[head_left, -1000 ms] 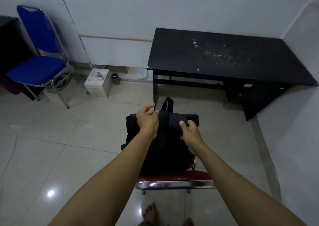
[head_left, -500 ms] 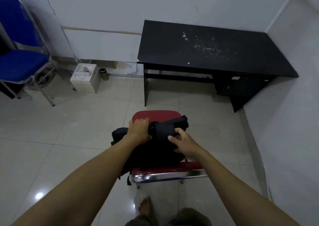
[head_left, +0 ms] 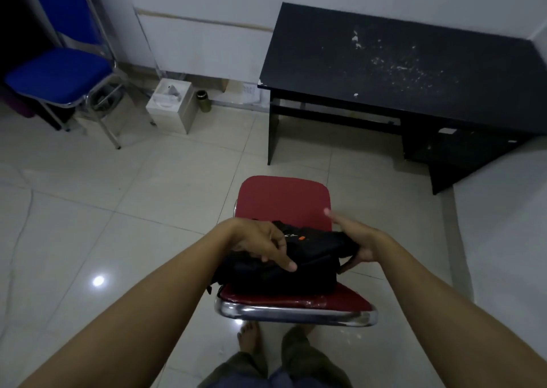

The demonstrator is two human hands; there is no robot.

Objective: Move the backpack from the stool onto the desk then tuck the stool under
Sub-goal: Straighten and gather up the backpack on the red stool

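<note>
The black backpack lies flat on the near half of the red stool, which has a chrome front rim. My left hand presses over the bag's top left side, fingers wrapped across it. At the bag's right end, my right hand cups it with the thumb underneath and one finger stretched out; a strap loop hangs just below that hand. The black desk, its top speckled with white flecks, stands beyond the stool against the wall.
A blue chair with a metal frame stands at the far left. A white box and a small can sit on the tiled floor by the wall. The desk has a drawer unit on its right side. My bare foot is just behind the stool.
The backpack went from upright to lying flat, pulled toward me onto the stool's near half. The far part of the red seat is now uncovered. The view shifted right and down.
</note>
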